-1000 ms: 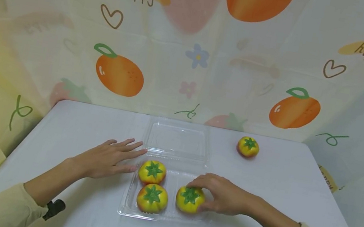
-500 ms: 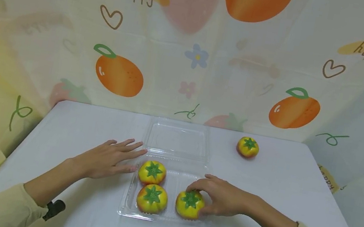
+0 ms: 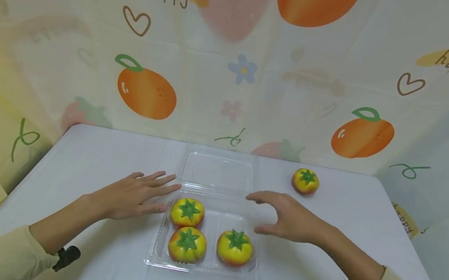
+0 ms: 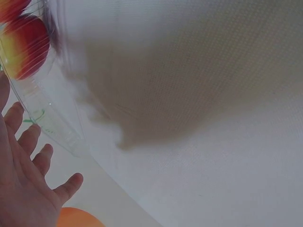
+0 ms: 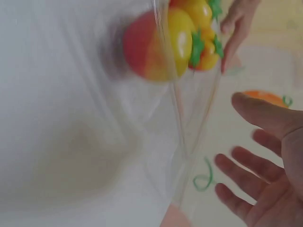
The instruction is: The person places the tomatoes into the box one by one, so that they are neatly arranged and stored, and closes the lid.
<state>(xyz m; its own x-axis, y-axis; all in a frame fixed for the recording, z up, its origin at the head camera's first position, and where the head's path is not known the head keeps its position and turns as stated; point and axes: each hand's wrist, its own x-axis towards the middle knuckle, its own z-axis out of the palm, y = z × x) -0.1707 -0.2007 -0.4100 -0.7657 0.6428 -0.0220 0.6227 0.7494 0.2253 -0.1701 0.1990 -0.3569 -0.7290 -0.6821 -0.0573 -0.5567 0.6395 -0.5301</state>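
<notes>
A clear plastic clamshell box lies with its lid folded back. In its left half sit two yellow-red toy persimmons with green star-shaped tops, a back one and a front one. A third toy persimmon stands in the right half. My left hand is spread flat, fingertips right at the box's left edge. Above the box's right side my right hand hovers, thumb and fingers apart, holding nothing. In the right wrist view, the third persimmon shows through the plastic wall, apart from that hand.
One more toy persimmon sits on the white-covered table at the back right, beyond my right hand. A fruit-printed cloth hangs behind the table and along both sides.
My right hand has let go of the persimmon in the box's right half and moved up and away toward the back. That persimmon stays in the box. My left hand has not moved.
</notes>
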